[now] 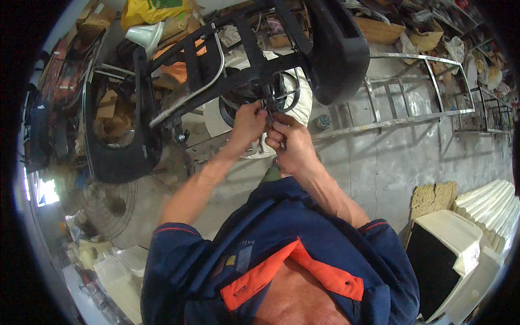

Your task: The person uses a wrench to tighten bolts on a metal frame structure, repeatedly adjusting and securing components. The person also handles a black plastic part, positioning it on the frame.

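A black frame (260, 66) with crossbars and looped armrests, seemingly part of a chair, spans the upper middle of the head view. Beneath its centre sits a round pad with a white cover (216, 115). My left hand (250, 125) is closed at the frame's near edge, thumb and fingers pinched together. Right beside it, my right hand (291, 138) is closed too, fingers curled. Between them is a small dark metal piece (269, 115); its kind is too small to tell. A bent silver bar (221, 54) runs along the frame's left part.
To the right a long metal rack (403, 116) lies along the grey floor (363, 162). A small round tin (324, 121) stands near the pad. A wire fan (111, 208) is at left. White panels and a black-faced box (439, 260) lie at lower right. Clutter lines the back.
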`<action>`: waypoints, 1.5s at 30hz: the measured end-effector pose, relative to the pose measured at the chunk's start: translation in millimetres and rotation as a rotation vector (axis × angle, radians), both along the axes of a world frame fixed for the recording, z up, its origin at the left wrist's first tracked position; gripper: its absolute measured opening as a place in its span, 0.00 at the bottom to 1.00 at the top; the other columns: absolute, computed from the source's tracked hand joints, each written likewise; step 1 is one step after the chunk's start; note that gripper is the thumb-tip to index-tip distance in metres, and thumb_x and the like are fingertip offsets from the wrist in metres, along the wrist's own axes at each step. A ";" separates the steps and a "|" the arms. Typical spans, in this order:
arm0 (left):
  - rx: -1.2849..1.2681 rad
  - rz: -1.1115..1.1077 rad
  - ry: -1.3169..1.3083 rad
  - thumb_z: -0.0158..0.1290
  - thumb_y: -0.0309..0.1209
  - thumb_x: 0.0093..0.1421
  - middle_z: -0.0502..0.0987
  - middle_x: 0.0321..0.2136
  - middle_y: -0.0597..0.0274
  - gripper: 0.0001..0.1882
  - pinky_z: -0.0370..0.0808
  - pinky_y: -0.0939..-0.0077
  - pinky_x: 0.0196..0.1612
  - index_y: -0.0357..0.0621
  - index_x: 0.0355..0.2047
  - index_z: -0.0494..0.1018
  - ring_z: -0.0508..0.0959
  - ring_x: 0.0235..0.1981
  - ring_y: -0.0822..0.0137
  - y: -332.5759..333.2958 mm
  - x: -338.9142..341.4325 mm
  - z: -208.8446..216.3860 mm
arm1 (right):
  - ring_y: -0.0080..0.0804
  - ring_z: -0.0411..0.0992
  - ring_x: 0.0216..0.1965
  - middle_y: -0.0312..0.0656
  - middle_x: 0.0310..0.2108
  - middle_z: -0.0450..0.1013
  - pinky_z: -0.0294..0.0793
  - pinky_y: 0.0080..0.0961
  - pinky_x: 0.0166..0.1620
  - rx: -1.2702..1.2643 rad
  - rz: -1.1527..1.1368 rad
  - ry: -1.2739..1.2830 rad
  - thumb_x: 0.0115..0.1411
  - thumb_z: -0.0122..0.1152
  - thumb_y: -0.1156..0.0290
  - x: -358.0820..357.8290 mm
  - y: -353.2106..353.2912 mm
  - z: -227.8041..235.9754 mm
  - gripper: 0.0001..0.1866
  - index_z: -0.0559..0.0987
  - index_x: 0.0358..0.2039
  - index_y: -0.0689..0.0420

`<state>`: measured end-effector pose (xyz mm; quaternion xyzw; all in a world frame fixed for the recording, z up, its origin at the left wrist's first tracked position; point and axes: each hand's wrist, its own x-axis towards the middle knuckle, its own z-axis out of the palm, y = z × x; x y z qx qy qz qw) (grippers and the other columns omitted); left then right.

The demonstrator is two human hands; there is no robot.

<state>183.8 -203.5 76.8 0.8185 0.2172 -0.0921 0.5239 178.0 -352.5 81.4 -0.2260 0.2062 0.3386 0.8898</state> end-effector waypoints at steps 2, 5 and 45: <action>0.222 -0.004 -0.278 0.51 0.27 0.62 0.77 0.22 0.51 0.20 0.74 0.68 0.28 0.32 0.54 0.73 0.78 0.23 0.66 5.0 -20.6 -50.0 | 0.21 0.57 0.24 0.39 0.30 0.65 0.57 0.20 0.26 0.096 0.036 0.008 0.62 0.49 0.86 6.6 5.4 2.1 0.16 0.67 0.52 0.66; 0.032 0.040 -0.327 0.47 0.24 0.66 0.75 0.24 0.60 0.24 0.70 0.80 0.24 0.35 0.62 0.67 0.74 0.24 0.76 2.2 -31.1 -74.0 | 0.21 0.57 0.23 0.40 0.29 0.64 0.58 0.20 0.26 0.135 0.093 0.038 0.63 0.46 0.86 15.0 3.9 3.7 0.14 0.67 0.49 0.67; -0.617 0.497 -0.567 0.54 0.28 0.67 0.78 0.35 0.64 0.16 0.69 0.81 0.25 0.37 0.53 0.72 0.73 0.26 0.77 42.4 -94.2 0.5 | 0.58 0.76 0.39 0.56 0.39 0.74 0.76 0.50 0.41 -1.193 0.297 -1.690 0.61 0.57 0.73 -15.3 78.7 16.7 0.20 0.72 0.54 0.64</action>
